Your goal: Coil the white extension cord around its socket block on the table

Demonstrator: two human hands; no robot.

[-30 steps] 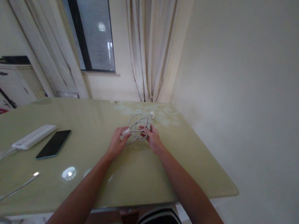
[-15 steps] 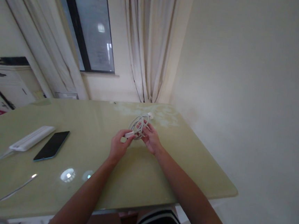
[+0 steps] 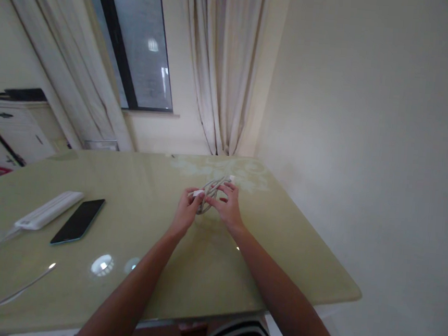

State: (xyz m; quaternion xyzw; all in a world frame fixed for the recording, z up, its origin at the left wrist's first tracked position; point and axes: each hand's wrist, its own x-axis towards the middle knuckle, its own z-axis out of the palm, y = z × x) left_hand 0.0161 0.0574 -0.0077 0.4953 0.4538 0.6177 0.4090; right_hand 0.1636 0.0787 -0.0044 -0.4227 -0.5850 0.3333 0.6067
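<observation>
Coiled cable [image 3: 213,187] hung bunched between left hand [image 3: 186,209] and right hand [image 3: 228,206] over the counter [image 3: 291,252], right of centre toward its far edge, as I watched remotely. The left pinched a white connector [image 3: 198,192]; the right curled around the loops, thumb against the strands. A slackened right grip, I judged, could spring the coil open; tugging the connector could knot it.
</observation>
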